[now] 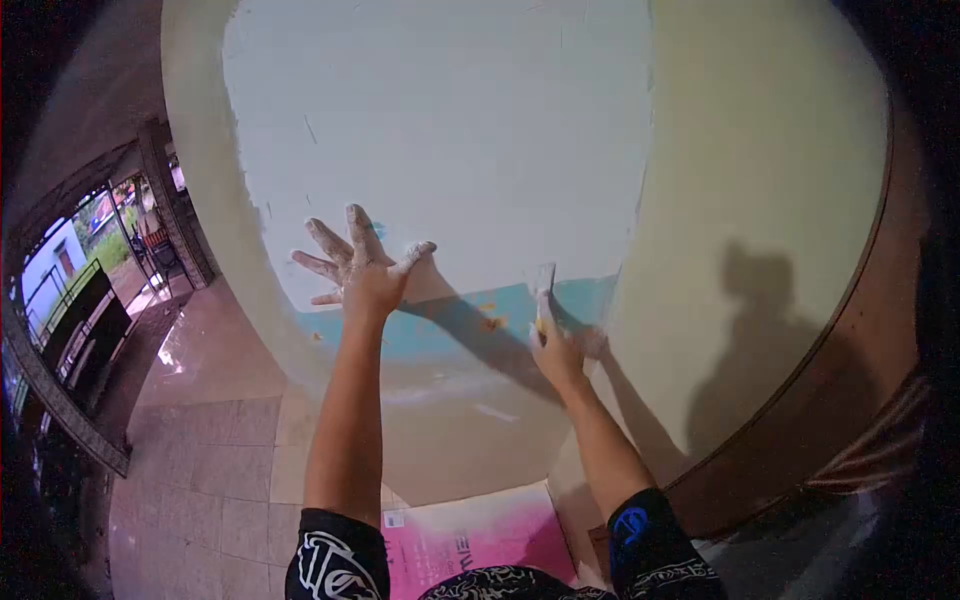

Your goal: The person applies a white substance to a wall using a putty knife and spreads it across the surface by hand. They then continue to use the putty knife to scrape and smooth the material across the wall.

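Note:
My left hand [368,275] rests with fingers spread, palm toward the wall, over the lower left of a white-coated patch [450,140]. White powder or paste covers its fingers. In my right hand [562,352] is a putty knife [545,281], its whitened blade pointing up against the wall near the patch's lower right. Part of a yellow handle shows between the fingers. Below the white coat runs a teal band [440,335] with several orange-brown marks, and both hands are at its upper edge.
A cream wall surface [740,160] borders the patch, with my shadow on its right side. On the floor below lies a pink printed board or box [480,535]. Tiled floor [225,455] stretches left to a dark railing [95,320] and an opening outdoors.

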Available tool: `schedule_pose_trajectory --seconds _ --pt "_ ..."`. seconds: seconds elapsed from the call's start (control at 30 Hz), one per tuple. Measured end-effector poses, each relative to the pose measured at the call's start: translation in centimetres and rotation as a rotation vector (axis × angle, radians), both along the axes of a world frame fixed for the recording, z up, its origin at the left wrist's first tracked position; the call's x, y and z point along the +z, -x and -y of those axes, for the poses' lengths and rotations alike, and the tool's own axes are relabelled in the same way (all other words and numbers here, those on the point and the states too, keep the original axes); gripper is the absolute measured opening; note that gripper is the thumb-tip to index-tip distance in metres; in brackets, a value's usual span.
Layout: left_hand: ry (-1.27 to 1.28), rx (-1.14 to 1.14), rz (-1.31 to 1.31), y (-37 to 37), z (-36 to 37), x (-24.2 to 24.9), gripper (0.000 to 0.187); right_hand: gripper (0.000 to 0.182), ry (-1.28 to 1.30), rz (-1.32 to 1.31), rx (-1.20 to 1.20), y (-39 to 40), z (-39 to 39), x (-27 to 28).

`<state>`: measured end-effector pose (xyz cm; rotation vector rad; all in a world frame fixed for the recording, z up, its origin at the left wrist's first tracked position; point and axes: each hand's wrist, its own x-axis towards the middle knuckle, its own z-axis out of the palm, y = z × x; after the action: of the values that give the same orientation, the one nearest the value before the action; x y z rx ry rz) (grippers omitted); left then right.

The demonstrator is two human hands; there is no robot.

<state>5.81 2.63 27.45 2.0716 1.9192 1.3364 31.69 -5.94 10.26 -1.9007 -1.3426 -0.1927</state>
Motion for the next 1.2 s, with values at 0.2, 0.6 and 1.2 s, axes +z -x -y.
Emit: schedule_pose_trajectory --seconds 0.2,0.6,1.2 --pt "0.04 -0.013 -0.032 -1.6 0.3 -1.1 0.142 0.04 -0.088 0.151 -0.103 -3.1 -1.9 3.1" --pt "-0.115 -0.088 -0.033 -9.8 1.0 -5.4 0.133 0.045 -0.248 0.122 -0.08 -4.4 -0.3 -0.3" --pt "0.034 -0.086 -0.067 -10.9 2.2 -4.2 0.144 0.057 -0.157 -0.02 -0.045 -6.5 0.9 4.5"
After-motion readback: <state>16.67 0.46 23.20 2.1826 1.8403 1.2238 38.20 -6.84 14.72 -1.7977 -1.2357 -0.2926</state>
